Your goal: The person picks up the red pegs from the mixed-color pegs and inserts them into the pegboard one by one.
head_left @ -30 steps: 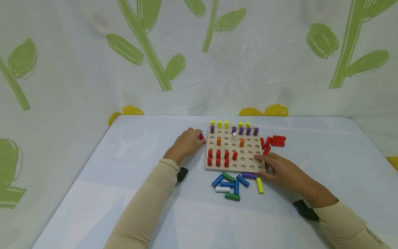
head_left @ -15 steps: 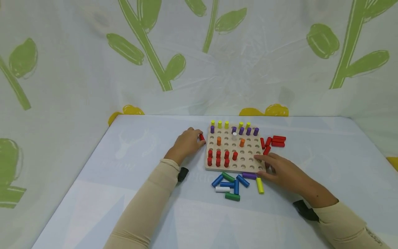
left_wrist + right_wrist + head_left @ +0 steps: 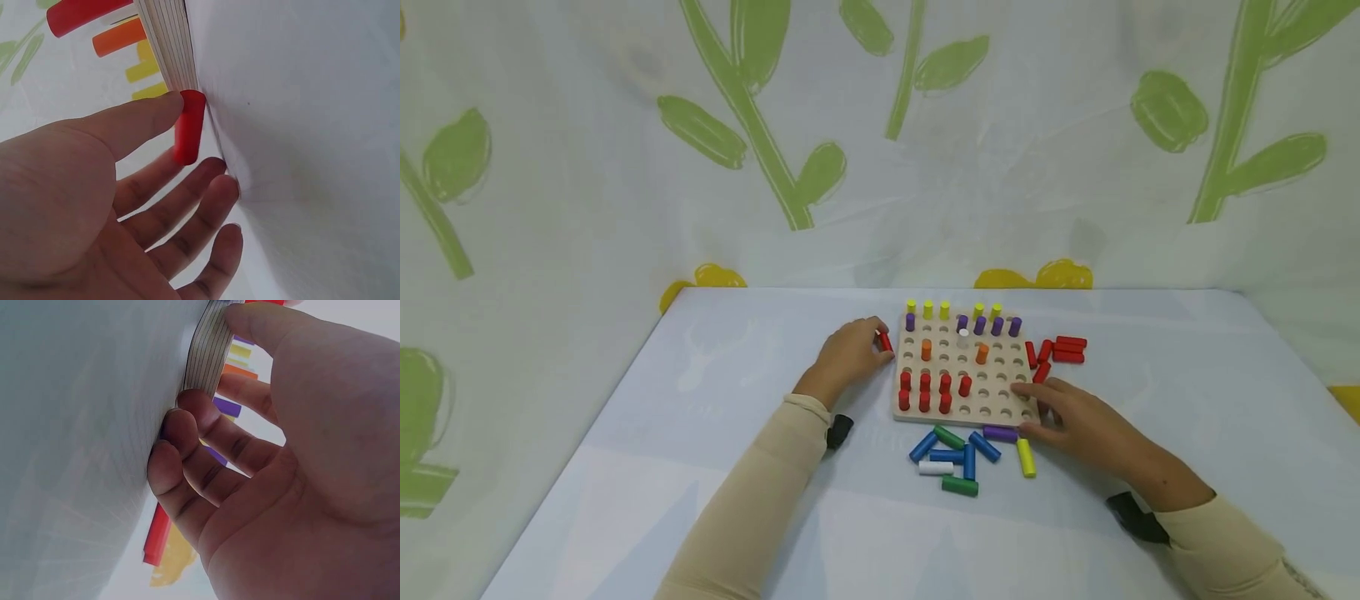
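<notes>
A wooden pegboard (image 3: 925,419) lies on the table with several red pegs (image 3: 924,401) upright at its near left. Yellow pegs (image 3: 928,310) and purple pegs (image 3: 980,326) line its far rows. Two orange pegs and a white peg (image 3: 963,337) stand between. At the board's left side, my left hand (image 3: 848,354) pinches a loose red peg (image 3: 190,134); the thumb tip is on its upper end, close beside the board's edge. My right hand (image 3: 1086,421) grips the near right corner, thumb at the front edge, index finger on top, other fingers along the side.
Blue pegs (image 3: 947,457), green pegs (image 3: 960,486), a white, a yellow peg (image 3: 1027,458) and a purple peg (image 3: 1000,434) lie loose before the board. Loose red pegs (image 3: 1068,357) lie to its right. A leaf-printed cloth wall (image 3: 880,200) rises behind the table.
The head view has tilted, so the whole scene sits slightly lower in it. Both hands, the held peg and the board keep their places relative to one another.
</notes>
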A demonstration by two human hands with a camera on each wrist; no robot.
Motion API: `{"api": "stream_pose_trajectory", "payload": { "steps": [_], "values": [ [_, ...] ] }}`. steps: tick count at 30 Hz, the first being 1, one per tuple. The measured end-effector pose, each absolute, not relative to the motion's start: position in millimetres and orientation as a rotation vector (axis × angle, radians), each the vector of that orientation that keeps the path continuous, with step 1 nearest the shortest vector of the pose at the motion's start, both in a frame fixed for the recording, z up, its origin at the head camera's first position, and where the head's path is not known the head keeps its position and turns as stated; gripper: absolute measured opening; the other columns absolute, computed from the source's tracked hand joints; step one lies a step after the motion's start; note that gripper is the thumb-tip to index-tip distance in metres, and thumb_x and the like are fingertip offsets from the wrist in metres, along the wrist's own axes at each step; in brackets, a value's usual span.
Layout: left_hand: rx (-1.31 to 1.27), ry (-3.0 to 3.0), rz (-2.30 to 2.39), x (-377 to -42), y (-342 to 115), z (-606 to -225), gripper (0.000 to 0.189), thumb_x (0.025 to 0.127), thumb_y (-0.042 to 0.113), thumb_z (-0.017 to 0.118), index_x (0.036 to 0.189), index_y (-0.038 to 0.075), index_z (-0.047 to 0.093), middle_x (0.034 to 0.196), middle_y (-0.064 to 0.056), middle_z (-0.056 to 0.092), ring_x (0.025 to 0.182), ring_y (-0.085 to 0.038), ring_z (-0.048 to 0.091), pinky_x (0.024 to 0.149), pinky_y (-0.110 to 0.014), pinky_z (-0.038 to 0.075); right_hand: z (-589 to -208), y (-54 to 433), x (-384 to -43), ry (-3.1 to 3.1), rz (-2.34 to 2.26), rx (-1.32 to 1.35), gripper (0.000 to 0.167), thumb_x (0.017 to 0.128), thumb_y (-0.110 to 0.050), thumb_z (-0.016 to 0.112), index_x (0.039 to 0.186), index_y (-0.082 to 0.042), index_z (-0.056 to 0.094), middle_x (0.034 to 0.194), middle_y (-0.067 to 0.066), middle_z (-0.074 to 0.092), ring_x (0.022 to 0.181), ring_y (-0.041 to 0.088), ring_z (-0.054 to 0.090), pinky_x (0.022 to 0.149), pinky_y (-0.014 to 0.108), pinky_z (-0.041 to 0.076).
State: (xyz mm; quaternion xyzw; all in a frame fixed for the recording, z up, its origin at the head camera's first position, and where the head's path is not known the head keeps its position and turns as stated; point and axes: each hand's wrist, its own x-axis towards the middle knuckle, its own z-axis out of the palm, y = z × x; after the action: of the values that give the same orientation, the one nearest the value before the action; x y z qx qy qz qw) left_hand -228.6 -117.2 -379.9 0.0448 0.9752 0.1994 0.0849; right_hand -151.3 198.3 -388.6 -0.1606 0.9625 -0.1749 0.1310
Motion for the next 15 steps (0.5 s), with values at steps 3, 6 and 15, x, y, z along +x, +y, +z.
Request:
{"api": "stream_pose_trajectory", "payload": {
  "steps": [3,6,15],
  "values": [
    [0.133,2.901,0.616,-226.5,-118.3,-380.9,0.045,0.091,0.029,0.075,0.129,0.012,0.058,0.104,-0.003,0.065,0.094,-0.020,0.057,0.091,-0.035,0.052,-389.4,197.5,-150.1,2.798,-0.501,-0.482,0.065,0.086,-0.043,0.077,0.142,-0.019,0.056,0.113,0.009,0.062,0.096,0.021,0.056,0.088,0.049,0.058],
    [0.138,2.897,0.650,-226.1,-118.6,-379.9,0.044,0.090,0.029,0.076,0.127,0.014,0.057,0.104,-0.003,0.066,0.093,-0.020,0.057,0.088,-0.034,0.052,-388.3,198.0,-150.3,2.818,-0.496,-0.498,0.064,0.086,-0.043,0.077,0.142,-0.019,0.056,0.109,0.006,0.061,0.094,0.019,0.055,0.086,0.045,0.058],
    [0.151,2.857,0.720,-229.1,-118.4,-378.1,0.043,0.089,0.023,0.077,0.123,0.016,0.052,0.111,-0.006,0.067,0.092,-0.021,0.057,0.085,-0.033,0.051,-387.7,199.5,-152.1,2.816,-0.516,-0.510,0.064,0.086,-0.042,0.077,0.142,-0.018,0.056,0.101,0.002,0.059,0.091,0.017,0.054,0.079,0.037,0.057]
  ]
}}
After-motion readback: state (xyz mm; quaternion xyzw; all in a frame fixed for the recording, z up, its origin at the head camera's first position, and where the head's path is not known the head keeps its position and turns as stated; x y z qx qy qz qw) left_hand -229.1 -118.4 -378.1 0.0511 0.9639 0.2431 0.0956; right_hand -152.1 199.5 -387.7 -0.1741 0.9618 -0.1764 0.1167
